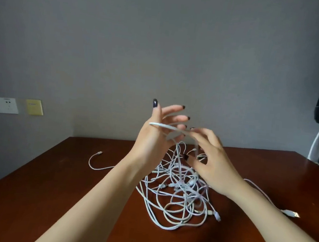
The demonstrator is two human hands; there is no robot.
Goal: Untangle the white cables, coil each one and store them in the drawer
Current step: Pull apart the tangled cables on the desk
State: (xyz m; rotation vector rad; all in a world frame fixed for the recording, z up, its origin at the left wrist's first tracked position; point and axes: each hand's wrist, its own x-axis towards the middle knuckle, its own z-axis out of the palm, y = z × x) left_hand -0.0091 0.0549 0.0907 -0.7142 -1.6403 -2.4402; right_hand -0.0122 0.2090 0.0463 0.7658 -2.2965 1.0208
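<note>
Above a dark reddish-brown wooden table [51, 188], a person's left hand [153, 139] is raised with fingers straight and spread. A single white cable strand [166, 127] lies across it by the thumb. The right hand [213, 161], fingers curled, pinches that strand's other end. Below both hands, the tangle of thin white cables [177, 191] lies heaped on the table, with loose plug ends trailing left and right.
</note>
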